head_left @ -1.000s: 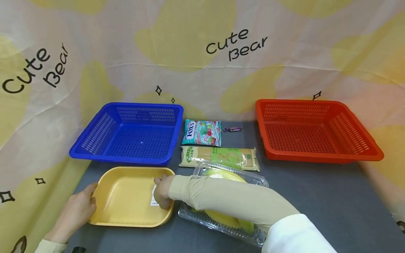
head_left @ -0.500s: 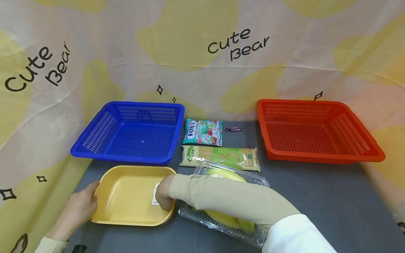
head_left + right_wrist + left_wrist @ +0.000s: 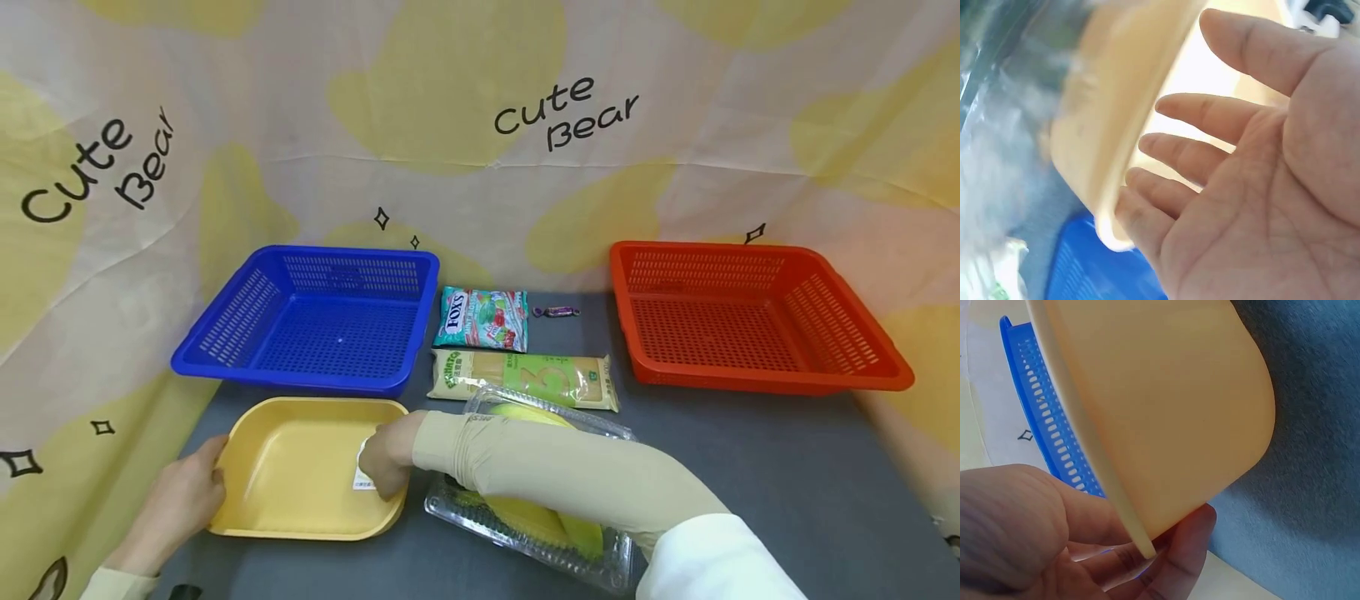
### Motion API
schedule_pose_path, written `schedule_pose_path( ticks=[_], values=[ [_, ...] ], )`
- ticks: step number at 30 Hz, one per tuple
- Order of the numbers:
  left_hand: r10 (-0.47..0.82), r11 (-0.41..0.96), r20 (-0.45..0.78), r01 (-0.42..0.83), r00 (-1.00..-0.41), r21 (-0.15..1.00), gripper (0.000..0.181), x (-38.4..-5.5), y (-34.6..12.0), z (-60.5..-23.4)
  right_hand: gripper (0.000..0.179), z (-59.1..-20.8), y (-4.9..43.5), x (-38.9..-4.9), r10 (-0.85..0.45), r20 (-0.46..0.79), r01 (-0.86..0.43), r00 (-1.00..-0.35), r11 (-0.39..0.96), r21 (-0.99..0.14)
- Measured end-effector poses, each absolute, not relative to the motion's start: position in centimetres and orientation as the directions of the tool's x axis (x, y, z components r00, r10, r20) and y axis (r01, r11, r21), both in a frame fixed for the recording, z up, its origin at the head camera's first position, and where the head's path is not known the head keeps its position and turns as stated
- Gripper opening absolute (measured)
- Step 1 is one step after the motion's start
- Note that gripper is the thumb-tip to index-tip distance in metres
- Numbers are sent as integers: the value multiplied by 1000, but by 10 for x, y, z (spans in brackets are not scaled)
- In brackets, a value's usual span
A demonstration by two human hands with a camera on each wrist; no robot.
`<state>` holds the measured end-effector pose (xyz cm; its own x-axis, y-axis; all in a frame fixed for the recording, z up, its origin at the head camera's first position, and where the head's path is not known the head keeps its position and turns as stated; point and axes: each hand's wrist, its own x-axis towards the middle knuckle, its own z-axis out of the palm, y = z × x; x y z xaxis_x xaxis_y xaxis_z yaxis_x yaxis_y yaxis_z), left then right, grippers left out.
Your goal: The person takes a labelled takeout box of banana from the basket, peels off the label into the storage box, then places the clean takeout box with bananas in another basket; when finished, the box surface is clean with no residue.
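Observation:
My left hand (image 3: pixel 178 493) grips the left end of a yellow plastic tray (image 3: pixel 296 467). In the left wrist view, its thumb and fingers pinch the tray's rim (image 3: pixel 1107 481) at a corner. Over the tray's right end is my right hand (image 3: pixel 390 454), close to a white label (image 3: pixel 362 481) on the inner wall. The right wrist view shows that palm (image 3: pixel 1235 237) with relaxed fingers (image 3: pixel 1179 153), their tips right at the rim. Under the right forearm lies a clear plastic box (image 3: pixel 510 542) with yellow-green contents, partly hidden by the sleeve.
A blue basket (image 3: pixel 330 367) stands behind the tray, and a red basket (image 3: pixel 750 377) at the back right. Between them lie a FOX'S candy bag (image 3: pixel 483 319), a small purple-wrapped candy (image 3: pixel 557 312) and a long noodle packet (image 3: pixel 525 377). A patterned cloth (image 3: pixel 465 100) hangs behind.
The tray's right end has shifted slightly left, with the right hand's fingers now less deep behind its wall. The left hand keeps its grip. The head view has tilted slightly.

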<state>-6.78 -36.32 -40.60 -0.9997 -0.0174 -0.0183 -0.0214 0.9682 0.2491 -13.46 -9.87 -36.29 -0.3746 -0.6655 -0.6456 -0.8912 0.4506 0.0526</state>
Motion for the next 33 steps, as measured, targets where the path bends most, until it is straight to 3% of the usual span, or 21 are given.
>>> schedule_pose_path(
  ticks=[8,12,15,17,22,26,33],
  values=[
    [-33,964,2,-31,-999,265,44,-63,-367,-408,42,-328,-58,-137,-854,-417,-920,-311,381,-93],
    [-28,968,246,35,-969,248,39,-59,-356,-409,47,-311,-22,-136,-893,-299,-905,-335,394,-162],
    [7,976,481,110,-877,187,36,-58,-338,-405,46,-303,8,-135,-907,-201,-884,-369,410,-224],
    [33,978,550,141,-835,155,36,-60,-320,-399,44,-301,30,-133,-910,-119,-870,-397,415,-268],
    [71,952,514,212,-855,220,36,-62,-268,-386,39,-307,86,-124,-856,81,-826,-511,463,-322],
    [108,918,479,272,-871,289,33,-62,-231,-385,33,-322,128,-114,-764,170,-765,-622,546,-341],
    [178,870,423,343,-888,354,30,-65,-186,-385,36,-351,186,-89,-604,340,-693,-721,622,-364]
  ],
)
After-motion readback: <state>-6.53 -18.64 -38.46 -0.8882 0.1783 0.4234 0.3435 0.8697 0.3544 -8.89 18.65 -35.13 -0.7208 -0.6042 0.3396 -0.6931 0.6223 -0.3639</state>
